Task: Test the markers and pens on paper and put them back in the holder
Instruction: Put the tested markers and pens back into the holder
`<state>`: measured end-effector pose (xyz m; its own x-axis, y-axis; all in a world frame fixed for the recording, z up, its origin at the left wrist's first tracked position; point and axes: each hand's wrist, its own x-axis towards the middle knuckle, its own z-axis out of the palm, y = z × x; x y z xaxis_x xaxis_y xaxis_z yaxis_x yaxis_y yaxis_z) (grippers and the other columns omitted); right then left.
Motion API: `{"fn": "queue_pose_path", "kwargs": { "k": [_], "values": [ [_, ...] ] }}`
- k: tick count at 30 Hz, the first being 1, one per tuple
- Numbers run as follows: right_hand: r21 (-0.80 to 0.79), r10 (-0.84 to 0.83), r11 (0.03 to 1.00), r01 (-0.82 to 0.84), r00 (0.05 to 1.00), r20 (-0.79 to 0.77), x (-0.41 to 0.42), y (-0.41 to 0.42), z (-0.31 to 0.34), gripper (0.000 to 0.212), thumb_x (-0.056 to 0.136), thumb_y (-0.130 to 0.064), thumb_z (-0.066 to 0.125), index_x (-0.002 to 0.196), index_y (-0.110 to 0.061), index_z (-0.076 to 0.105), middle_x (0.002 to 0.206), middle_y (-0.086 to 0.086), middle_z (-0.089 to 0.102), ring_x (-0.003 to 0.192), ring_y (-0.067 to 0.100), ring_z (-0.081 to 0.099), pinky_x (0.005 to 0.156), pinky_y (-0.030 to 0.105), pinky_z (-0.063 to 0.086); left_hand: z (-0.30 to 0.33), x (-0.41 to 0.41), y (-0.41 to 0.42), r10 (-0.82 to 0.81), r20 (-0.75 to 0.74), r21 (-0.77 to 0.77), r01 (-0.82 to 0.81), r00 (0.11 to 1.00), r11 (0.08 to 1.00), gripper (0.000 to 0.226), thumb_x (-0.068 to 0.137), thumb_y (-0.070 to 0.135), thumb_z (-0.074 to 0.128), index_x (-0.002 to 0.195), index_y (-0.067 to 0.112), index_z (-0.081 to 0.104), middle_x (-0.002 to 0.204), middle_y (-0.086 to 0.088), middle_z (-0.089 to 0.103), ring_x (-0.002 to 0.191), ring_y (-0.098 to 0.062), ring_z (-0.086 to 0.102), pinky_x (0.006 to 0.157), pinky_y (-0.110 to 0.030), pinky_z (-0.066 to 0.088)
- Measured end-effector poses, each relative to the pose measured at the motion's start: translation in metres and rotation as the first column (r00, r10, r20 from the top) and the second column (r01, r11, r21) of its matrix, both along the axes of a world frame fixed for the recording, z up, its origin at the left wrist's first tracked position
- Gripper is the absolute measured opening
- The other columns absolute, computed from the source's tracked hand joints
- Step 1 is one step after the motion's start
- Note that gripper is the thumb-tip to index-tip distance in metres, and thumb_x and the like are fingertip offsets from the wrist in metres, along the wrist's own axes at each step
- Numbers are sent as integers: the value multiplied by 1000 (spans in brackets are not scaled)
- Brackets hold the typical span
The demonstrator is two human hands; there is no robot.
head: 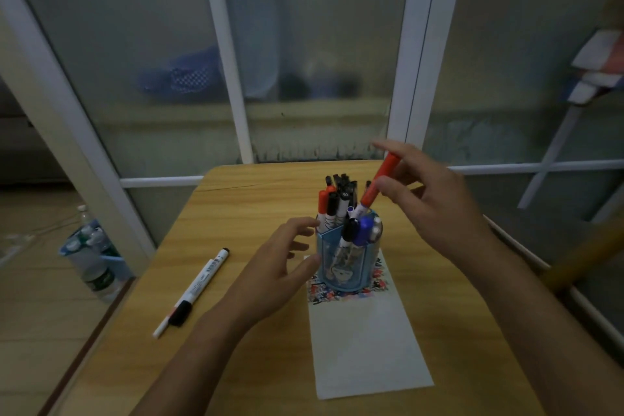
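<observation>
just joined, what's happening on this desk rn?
A person is working at a wooden table with a blue pen holder full of markers and pens. The right hand pinches a red marker, tilted, its lower end at the holder's rim. The left hand is open, fingers by the holder's left side. The holder stands on the scribbled end of a paper strip. One black-capped white marker lies loose on the table to the left.

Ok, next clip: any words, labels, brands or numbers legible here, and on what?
None can be read.
White marker with black cap lying on the wooden table: printing along the barrel, too blurred.
Black-capped markers in the blue plastic pen holder: white marks on one cap, too small.
Plastic bottles on the floor: green labels, unreadable.
</observation>
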<state>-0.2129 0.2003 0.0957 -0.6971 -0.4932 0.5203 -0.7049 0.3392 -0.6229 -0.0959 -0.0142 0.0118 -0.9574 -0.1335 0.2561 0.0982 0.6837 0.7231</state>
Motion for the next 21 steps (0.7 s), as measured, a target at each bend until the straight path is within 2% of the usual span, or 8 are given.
{"fn": "queue_pose_path", "kwargs": {
  "k": [3, 6, 8, 11, 14, 17, 21],
  "values": [
    [107, 27, 994, -22, 998, -49, 6, -8, -7, 44, 96, -40, 50, 140, -38, 53, 110, -17, 62, 97, -5, 56, 83, 25, 52, -1, 0, 0, 2, -6, -14, -2, 1000, 1000, 43, 94, 37, 57, 131, 50, 37, 132, 22, 48, 114, 7, 51, 95, -29, 51],
    [135, 54, 990, -43, 996, -75, 13, -17, -14, 42, 96, -36, 54, 138, -39, 51, 107, -16, 61, 94, 0, 59, 81, 32, 56, -1, 0, 0, -1, -16, -26, 0, 1000, 1000, 43, 94, 39, 57, 131, 49, 37, 133, 21, 48, 115, 6, 52, 96, -28, 50],
    [101, 71, 993, -67, 997, -43, 16, -20, -17, 29, 95, -36, 60, 122, -40, 52, 99, -18, 64, 90, 1, 63, 78, 34, 59, -1, 0, -1, -2, -20, -26, 1, 1000, 1000, 42, 94, 39, 57, 131, 49, 38, 132, 20, 48, 115, 5, 52, 95, -28, 50],
    [118, 80, 991, -68, 992, -100, 18, -24, -21, 6, 95, -37, 59, 100, -34, 61, 93, -19, 64, 89, 2, 62, 76, 37, 56, -1, 0, -2, 2, -29, -30, -3, 1000, 1000, 41, 94, 39, 57, 129, 50, 38, 131, 21, 48, 113, 7, 52, 94, -27, 51],
    [111, 38, 994, -23, 991, -130, 17, -24, -22, 15, 96, -40, 53, 95, -31, 65, 89, -18, 62, 88, 4, 58, 75, 42, 52, -1, 1, -2, 1, -36, -37, -2, 999, 999, 40, 94, 40, 57, 129, 50, 39, 130, 20, 49, 112, 8, 52, 94, -26, 51],
    [86, 28, 996, -18, 994, -109, 15, -23, -22, 13, 93, -40, 55, 91, -31, 64, 89, -16, 61, 89, 6, 57, 76, 43, 52, -1, 1, -3, -2, -43, -35, 0, 999, 999, 40, 95, 38, 57, 129, 49, 40, 129, 21, 49, 112, 7, 53, 94, -27, 51],
    [64, 34, 998, -28, 996, -86, 17, -21, -26, 15, 89, -43, 56, 99, -32, 60, 97, -16, 60, 92, 5, 58, 77, 41, 54, 0, 1, -4, -12, -52, -31, 10, 999, 999, 41, 95, 37, 56, 131, 48, 41, 129, 20, 50, 112, 6, 53, 94, -28, 52]
  ]
}}
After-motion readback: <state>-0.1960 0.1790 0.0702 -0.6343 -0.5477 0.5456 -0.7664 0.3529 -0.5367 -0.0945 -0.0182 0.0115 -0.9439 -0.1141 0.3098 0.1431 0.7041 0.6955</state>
